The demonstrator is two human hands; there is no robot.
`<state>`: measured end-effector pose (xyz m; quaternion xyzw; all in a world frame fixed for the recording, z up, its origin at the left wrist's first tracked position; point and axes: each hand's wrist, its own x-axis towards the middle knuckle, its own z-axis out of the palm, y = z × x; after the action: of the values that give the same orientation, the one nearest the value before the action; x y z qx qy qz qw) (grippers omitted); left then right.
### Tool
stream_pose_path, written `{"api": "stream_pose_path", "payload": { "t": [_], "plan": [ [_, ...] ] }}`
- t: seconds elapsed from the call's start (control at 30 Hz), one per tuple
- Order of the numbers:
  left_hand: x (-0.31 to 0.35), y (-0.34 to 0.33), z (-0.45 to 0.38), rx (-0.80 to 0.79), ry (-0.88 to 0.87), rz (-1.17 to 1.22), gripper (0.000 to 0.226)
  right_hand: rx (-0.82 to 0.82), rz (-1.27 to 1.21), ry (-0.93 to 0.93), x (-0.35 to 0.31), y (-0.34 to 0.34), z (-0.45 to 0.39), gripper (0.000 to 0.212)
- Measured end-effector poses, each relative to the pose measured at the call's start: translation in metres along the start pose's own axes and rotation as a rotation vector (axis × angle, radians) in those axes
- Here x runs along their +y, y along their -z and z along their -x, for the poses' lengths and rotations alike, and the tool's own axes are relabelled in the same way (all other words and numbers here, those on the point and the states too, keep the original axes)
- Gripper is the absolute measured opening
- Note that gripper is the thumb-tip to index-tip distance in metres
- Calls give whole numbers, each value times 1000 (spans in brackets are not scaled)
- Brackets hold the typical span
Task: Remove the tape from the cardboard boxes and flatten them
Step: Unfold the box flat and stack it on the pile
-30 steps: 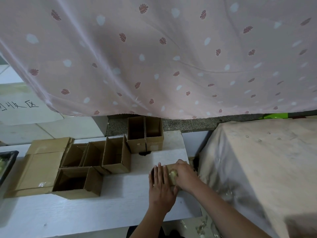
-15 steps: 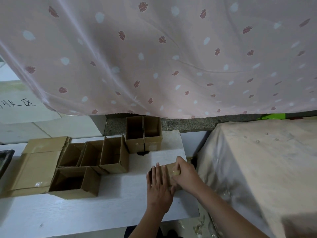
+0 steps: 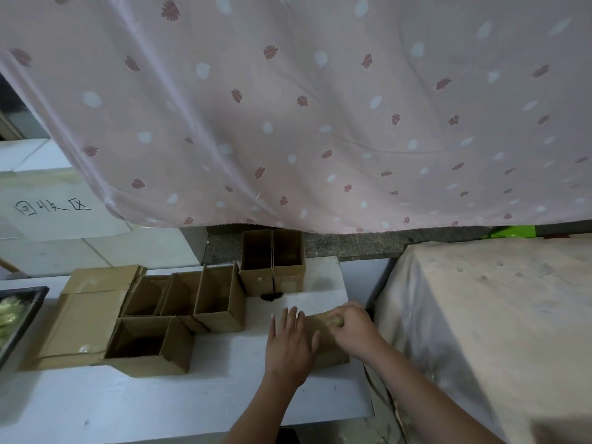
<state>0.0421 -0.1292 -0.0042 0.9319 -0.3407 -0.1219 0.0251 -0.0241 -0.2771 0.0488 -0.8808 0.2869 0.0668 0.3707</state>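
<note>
Head view: a small cardboard box lies on its side on a white surface, at the right edge of that surface. The left hand rests flat on the box, fingers straight and spread, pinning it. The right hand sits at the box's far right end, fingers curled and pinching a crumpled bit of yellowish tape. The box's long axis seems to run left to right, its taped end toward the right hand. To peel cleanly, it looks best to keep the left palm pressing down and draw the tape low along the seam. Left of the box stand several open cardboard boxes and a flattened box.
</note>
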Motion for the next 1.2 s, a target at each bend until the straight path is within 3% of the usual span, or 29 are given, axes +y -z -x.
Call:
{"api": "stream_pose_path", "payload": {
  "t": [0.17,0.33,0.7,0.9,1.07,1.2],
  "plan": [
    [-24,32,10,52,89,32,66,11,-90,118,-27,0,6,50],
    [-68,59,40,127,248,55,62,26,-88,203,-78,-20,5,16],
    [-184,96,134,148,539,114,55,-146,-60,453,-199,-97,31,23],
    [-269,96,186,137,639,92,56,-226,-53,508,-273,-149,58,37],
    [-341,90,230,122,694,67,53,-220,-13,491,-345,-215,86,22],
    [-396,93,259,126,732,69,48,-228,-46,481,-397,-265,101,40]
  ]
}}
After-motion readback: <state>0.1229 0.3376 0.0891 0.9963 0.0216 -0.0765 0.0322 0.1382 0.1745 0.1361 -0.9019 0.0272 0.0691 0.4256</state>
